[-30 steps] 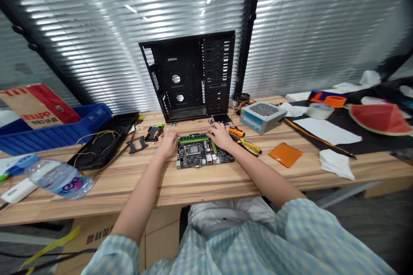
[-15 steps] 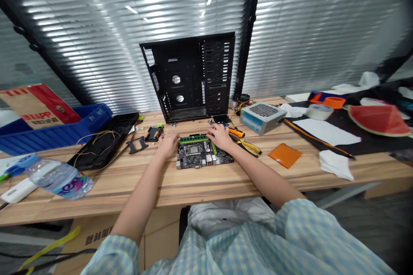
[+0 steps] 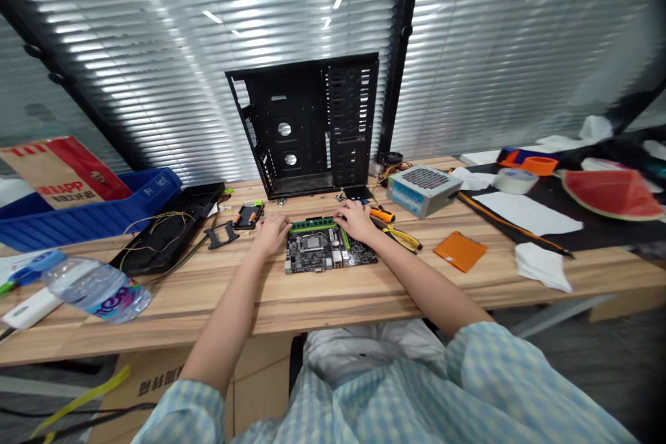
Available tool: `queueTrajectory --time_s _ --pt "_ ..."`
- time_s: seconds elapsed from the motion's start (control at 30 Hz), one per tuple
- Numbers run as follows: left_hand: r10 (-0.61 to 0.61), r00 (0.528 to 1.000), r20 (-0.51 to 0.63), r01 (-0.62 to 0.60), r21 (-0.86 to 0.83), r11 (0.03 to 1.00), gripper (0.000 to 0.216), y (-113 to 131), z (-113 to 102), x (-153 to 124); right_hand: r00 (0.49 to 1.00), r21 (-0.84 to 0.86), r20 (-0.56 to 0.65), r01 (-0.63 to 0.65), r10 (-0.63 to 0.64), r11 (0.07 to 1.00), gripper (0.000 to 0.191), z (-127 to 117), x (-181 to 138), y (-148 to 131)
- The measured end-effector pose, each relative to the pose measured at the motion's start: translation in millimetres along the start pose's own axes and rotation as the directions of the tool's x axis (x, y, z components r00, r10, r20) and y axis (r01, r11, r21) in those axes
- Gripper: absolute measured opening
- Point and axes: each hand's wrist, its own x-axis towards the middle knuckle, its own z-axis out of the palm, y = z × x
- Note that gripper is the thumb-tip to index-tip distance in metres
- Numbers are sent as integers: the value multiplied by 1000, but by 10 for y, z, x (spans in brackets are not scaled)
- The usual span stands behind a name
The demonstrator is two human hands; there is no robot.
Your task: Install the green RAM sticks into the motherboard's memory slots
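Observation:
A motherboard (image 3: 317, 257) lies flat on the wooden table in front of me, its square processor socket showing left of the middle. Along its far edge runs a green RAM stick (image 3: 312, 223), at or in a memory slot; how deep it sits I cannot tell. My left hand (image 3: 272, 233) has its fingers closed at the stick's left end. At the other end, the bent fingers of my right hand (image 3: 356, 220) grip it from above, the palm over the board's right part. Just right of that hand lie an orange-handled screwdriver (image 3: 382, 214) and yellow-black pliers (image 3: 403, 234).
Behind the board stands an open black computer case (image 3: 306, 125). A power supply (image 3: 424, 189) and orange packet (image 3: 460, 250) lie right. Left are a black bracket (image 3: 223, 235), a black panel with wires (image 3: 166, 232), a blue bin (image 3: 150, 187) and a water bottle (image 3: 98, 288).
Almost nothing differs. Both hands stay at the two ends of the RAM stick, and the motherboard keeps its place.

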Motion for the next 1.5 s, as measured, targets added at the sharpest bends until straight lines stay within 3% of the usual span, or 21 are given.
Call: queueTrajectory --time_s 0.83,1.1,1.5 --pt "8 999 46 -10 57 998 24 -44 -42 -36 996 -42 2 84 -84 996 21 37 4 60" --pt "71 997 -17 -71 25 997 19 31 -62 -33 996 -37 -22 90 -91 995 21 77 -1 59" --pt "39 998 -50 -40 -4 999 16 -66 78 17 997 -44 -42 62 -64 997 24 108 -9 35"
